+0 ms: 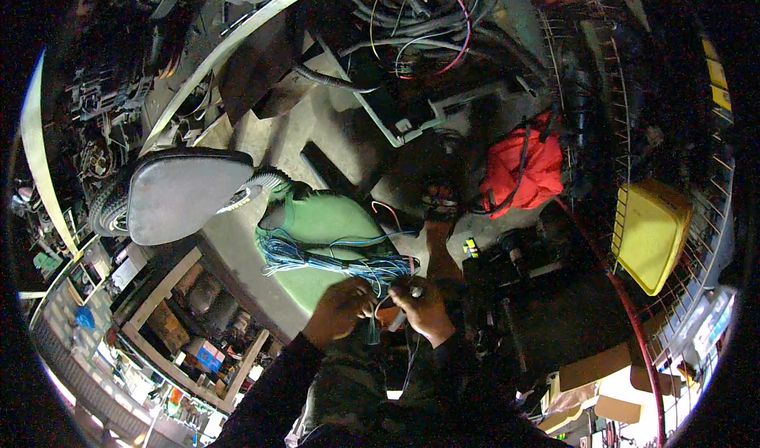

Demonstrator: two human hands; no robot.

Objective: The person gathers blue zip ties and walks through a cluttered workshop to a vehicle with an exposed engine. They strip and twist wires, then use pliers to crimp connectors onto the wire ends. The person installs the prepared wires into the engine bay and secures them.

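A bundle of blue and white wires [336, 264] lies across a green rounded surface [328, 217] in front of me. My left hand [343, 312] is closed just below the bundle, its fingers pinching a thin wire. Beneath those fingertips hangs a small dark greenish strip [374, 329]. My right hand [425, 309] is closed close beside it, near the bundle's right end. A short pale grey piece [397, 321] shows under the right fingers, too small to name. Whatever sits inside that grip is mostly hidden.
A grey padded seat [186, 195] stands at the left. Coiled dark cables [427, 28] lie at the far side. To the right are a red cloth bundle [524, 167], a wire rack [621, 123] and a yellow tray [651, 238]. A wooden frame [162, 290] sits lower left.
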